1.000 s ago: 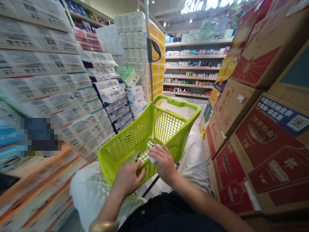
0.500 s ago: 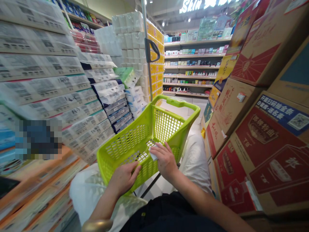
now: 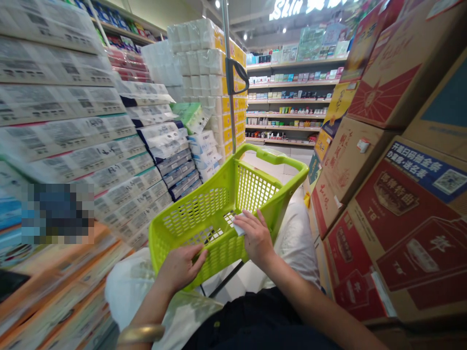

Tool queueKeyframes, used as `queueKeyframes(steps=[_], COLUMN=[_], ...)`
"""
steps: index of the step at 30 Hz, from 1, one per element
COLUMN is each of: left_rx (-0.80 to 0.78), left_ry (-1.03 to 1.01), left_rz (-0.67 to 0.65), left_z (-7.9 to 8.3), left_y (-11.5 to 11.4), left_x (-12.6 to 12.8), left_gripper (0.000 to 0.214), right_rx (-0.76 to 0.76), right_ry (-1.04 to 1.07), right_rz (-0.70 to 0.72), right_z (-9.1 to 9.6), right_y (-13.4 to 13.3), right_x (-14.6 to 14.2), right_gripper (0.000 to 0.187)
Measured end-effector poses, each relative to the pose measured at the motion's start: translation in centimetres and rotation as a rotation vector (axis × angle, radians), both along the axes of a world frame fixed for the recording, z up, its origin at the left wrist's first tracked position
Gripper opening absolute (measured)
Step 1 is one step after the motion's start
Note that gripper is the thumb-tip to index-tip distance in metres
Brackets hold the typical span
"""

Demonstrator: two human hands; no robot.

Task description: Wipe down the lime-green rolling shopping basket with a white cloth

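Observation:
A lime-green plastic shopping basket [image 3: 197, 209] with perforated walls and a dark pull rod [image 3: 232, 116] tilts in front of me, over my lap. My left hand [image 3: 181, 266] grips its near rim, the thumb outside and the fingers reaching over the edge. Farther right along the same rim, my right hand [image 3: 256, 238] presses a folded white tissue [image 3: 239, 224] against the plastic. Part of the tissue is hidden under the fingers. Through the basket's openings I see light floor. A gold bangle [image 3: 141, 334] circles my left wrist.
Wrapped paper packs [image 3: 62, 102] are piled high on the left, with orange-edged packs [image 3: 76, 277] lower down. Red and brown cartons [image 3: 394, 204] wall in the right side. Shelves of small goods [image 3: 292, 97] stand ahead. A white plastic bag [image 3: 127, 277] lies beside my left forearm.
My right hand has slid a little to the right along the rim with the tissue. The basket and its rod have shifted slightly right, and my left hand has moved slightly left.

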State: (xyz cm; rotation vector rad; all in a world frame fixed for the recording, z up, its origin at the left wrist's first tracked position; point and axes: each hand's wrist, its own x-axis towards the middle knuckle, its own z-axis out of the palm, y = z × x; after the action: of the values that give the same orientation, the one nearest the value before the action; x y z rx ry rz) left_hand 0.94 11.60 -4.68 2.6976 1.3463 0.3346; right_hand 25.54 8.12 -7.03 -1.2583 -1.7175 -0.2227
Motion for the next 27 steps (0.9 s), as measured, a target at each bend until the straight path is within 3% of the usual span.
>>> queueKeyframes(steps=[6,11,15,21,24,27], left_rx=[0.205,0.184,0.198,0.22,0.245,0.276], left_ry=[-0.059,-0.128,-0.076,-0.056,-0.049,-0.037], left_rz=[0.053,-0.017,0.048,0.048,0.052,0.043], left_z=[1.4,0.6,-0.5,-0.9,-1.0,-1.2], left_y=[-0.9,-1.9,-2.4,-2.7,-2.8,-2.8], left_x=[1.5,4.8,5.6,5.3,5.4,5.4], left_gripper=[0.034,0.037,0.042,0.05,0.049,0.048], right_rx=[0.042,0.029,0.008,0.052,0.04,0.029], right_ry=[-0.024,-0.065,-0.091,0.008,0.019,-0.035], right_rz=[0.084,0.123,0.098,-0.133,-0.125,0.008], right_z=[-0.4,-0.2,0.6,2.1,1.7,0.8], right_y=[-0.6,-0.8,-0.6,-0.2,-0.4,-0.7], right_x=[-2.3,-2.5,-0.3,4.0,2.8,0.1], right_gripper=[0.044,0.041,0.047,0.052,0.049,0.046])
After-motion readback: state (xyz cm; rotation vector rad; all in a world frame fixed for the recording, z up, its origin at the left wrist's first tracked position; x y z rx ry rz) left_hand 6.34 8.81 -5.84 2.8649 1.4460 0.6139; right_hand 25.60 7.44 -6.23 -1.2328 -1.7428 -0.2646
